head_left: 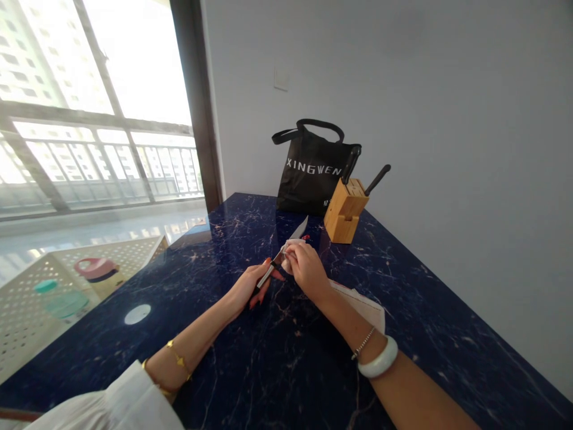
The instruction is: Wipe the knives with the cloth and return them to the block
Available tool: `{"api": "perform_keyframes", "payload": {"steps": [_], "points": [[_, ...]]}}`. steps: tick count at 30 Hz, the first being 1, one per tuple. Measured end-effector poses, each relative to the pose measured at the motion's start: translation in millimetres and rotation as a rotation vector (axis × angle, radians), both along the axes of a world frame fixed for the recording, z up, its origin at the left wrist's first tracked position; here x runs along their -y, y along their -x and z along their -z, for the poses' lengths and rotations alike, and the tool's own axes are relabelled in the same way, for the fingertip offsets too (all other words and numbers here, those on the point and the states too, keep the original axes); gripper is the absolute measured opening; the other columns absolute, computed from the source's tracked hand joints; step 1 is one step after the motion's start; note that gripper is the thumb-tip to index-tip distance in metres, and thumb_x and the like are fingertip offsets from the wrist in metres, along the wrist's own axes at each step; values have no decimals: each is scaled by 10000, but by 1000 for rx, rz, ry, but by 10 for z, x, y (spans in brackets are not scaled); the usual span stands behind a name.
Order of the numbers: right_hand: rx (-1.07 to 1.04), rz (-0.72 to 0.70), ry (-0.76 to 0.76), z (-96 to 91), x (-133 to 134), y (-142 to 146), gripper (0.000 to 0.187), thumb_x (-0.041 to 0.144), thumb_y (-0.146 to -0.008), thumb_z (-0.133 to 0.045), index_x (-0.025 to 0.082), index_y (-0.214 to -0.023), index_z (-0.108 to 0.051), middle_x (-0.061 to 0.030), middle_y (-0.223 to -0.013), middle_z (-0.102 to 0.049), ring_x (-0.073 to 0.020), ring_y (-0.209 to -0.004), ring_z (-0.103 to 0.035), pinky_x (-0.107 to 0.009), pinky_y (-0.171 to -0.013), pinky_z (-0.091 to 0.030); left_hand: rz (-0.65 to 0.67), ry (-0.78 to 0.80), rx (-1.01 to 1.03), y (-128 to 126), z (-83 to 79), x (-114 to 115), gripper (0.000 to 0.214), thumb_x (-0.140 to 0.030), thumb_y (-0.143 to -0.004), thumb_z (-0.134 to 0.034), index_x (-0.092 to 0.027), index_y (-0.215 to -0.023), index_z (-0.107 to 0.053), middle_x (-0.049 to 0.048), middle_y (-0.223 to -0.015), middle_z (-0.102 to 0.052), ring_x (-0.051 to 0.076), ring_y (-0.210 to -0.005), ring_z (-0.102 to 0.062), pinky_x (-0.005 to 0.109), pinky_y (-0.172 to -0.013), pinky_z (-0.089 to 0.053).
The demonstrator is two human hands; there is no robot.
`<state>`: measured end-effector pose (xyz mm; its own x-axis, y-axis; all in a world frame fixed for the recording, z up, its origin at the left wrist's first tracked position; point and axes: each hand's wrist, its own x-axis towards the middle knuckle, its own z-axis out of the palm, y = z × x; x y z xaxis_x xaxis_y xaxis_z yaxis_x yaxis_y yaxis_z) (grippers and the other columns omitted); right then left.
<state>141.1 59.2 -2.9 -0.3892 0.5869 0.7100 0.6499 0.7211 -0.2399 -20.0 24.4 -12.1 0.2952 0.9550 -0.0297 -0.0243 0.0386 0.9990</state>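
My left hand (245, 285) is closed around the dark handle of a kitchen knife (299, 229), whose pointed blade slants up and away to the right. With my right hand (310, 270) I pinch a thin white wipe (293, 241) folded around the middle of the blade. Part of the blade is hidden by the wipe and my fingers; the tip shows beyond them. Under my right forearm a flat white packet or cloth (364, 306) lies on the table, its kind unclear.
The dark blue marbled table (250, 370) runs to the wall. At its far end are a black tote bag (308, 188) and a wooden knife block (341, 218) with black-handled knives. A white round disc (137, 314) lies left. A perforated basket (147, 254) holding bottles stands beyond the left edge.
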Motion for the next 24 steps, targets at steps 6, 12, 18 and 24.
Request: {"api": "perform_keyframes", "payload": {"steps": [6,12,18,24], "points": [[53,-62,10,90,60,102,123,166,-874,-409,148,-911,-525,-78,-903,-565,-203,-874,-492,-327,-785,-379,-2,-17,-57,-5,27,-8,406,-548,-819,-418,-147,-774,-465,-60,-342,-438,50,-212,-283,150,-235,-166],[-41,-38,22,46,21,47,113,119,-850,-422,157,-910,-511,-81,-990,-561,-207,-953,-483,-336,-834,-372,0,-57,-108,-12,57,-16,353,-496,-782,-523,-186,-794,-355,-89,-372,-472,47,-214,-279,131,-231,-157],[-31,-78,59,30,98,112,101,165,-870,-416,157,-890,-516,-66,-919,-560,-187,-911,-497,-317,-847,-379,-29,-81,-94,5,91,-40,351,-485,-770,-542,-169,-782,-391,-69,-436,-503,46,-225,-324,133,-236,-171],[60,-61,63,31,6,44,91,134,-839,-445,152,-884,-522,-72,-914,-563,-196,-905,-494,-324,-820,-384,-53,-82,-39,3,82,-40,342,-474,-784,-524,-145,-745,-436,-63,-505,-479,26,-249,-337,142,-256,-186]]}}
